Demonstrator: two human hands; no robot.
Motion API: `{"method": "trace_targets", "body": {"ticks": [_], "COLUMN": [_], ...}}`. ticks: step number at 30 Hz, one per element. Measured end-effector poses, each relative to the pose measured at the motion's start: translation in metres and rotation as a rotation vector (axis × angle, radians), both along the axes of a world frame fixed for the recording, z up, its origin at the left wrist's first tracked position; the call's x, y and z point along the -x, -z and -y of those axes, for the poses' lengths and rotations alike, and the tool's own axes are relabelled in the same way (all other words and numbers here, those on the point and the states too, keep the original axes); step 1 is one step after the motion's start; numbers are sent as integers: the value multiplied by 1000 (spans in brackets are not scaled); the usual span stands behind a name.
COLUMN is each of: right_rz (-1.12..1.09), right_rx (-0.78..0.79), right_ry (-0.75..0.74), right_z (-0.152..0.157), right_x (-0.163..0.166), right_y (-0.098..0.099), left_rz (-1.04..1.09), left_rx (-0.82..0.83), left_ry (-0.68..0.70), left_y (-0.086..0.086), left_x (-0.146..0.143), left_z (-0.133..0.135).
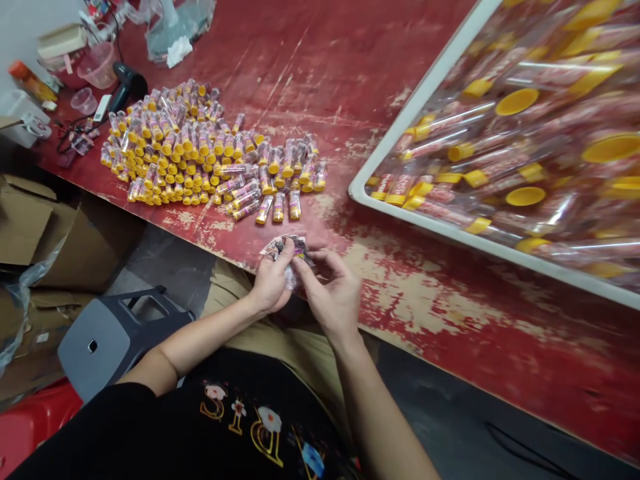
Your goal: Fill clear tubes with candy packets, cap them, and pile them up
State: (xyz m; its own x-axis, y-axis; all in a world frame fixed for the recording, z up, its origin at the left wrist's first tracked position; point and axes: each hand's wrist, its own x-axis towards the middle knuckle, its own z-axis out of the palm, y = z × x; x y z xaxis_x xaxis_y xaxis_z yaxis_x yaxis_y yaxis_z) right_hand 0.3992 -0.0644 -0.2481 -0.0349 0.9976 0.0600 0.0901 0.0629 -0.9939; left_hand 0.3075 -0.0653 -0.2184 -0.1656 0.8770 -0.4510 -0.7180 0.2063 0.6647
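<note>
Close to the table's front edge, my left hand (273,280) is closed around a small bundle of printed plastic wrappers (284,247). My right hand (333,287) meets it from the right, thumb and fingers pinching at the same bundle; blur and the fingers hide the exact grip. Just beyond my hands stand a few small clear tubes with yellow caps and purple printed sleeves (279,207). Behind and left of them lies a large pile of the same tubes (185,150), many with their yellow ends facing me.
A white-rimmed tray (480,250) full of yellow-capped clear tubes fills the right side of the worn red table (325,80). At back left are a black hair dryer (129,83), plastic tubs (97,65) and a plastic bag (180,30). A grey stool (103,343) and cardboard boxes (75,233) stand at left.
</note>
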Motion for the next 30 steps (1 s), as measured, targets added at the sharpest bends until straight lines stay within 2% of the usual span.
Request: {"method": "trace_targets", "body": {"ticks": [2, 5, 9, 11, 14, 15, 16, 19, 21, 23, 26, 30], "right_rz": [140, 373, 529, 564, 575, 574, 589, 726, 800, 809, 696, 111], "right_rx": [-80, -240, -368, -382, -371, -376, -392, -432, -389, -348, -374, -251], "right_ry": [52, 49, 98, -4, -242, -250, -202, 71, 99, 48, 70, 75], "right_z": [-1, -6, -15, -21, -41, -53, -66, -115, -143, -155, -134, -60], "right_x": [-7, -21, -42, -51, -67, -75, -84, -119, -139, -151, -150, -117], "right_y": [-4, -7, -16, -23, -33, -34, -35, -30, -24, -21, -25, -37], "left_rz": [32, 41, -8, -63, -139, -154, -167, -194, -196, -200, -207, -206], "left_rx": [35, 39, 32, 31, 11, 8, 13, 65, 100, 95, 41, 19], "left_ry": [21, -14, -76, -14, 44, 29, -1, -66, -52, -49, -99, -108], "left_y": [-2, 0, 4, 4, 0, -1, -3, -5, -5, -5, -5, -7], "left_x": [-5, -7, -4, -4, -6, -7, -7, -5, -2, 0, 1, 0], "left_z": [0, -2, -5, -7, -10, -12, -13, -17, -18, -17, -15, -10]}}
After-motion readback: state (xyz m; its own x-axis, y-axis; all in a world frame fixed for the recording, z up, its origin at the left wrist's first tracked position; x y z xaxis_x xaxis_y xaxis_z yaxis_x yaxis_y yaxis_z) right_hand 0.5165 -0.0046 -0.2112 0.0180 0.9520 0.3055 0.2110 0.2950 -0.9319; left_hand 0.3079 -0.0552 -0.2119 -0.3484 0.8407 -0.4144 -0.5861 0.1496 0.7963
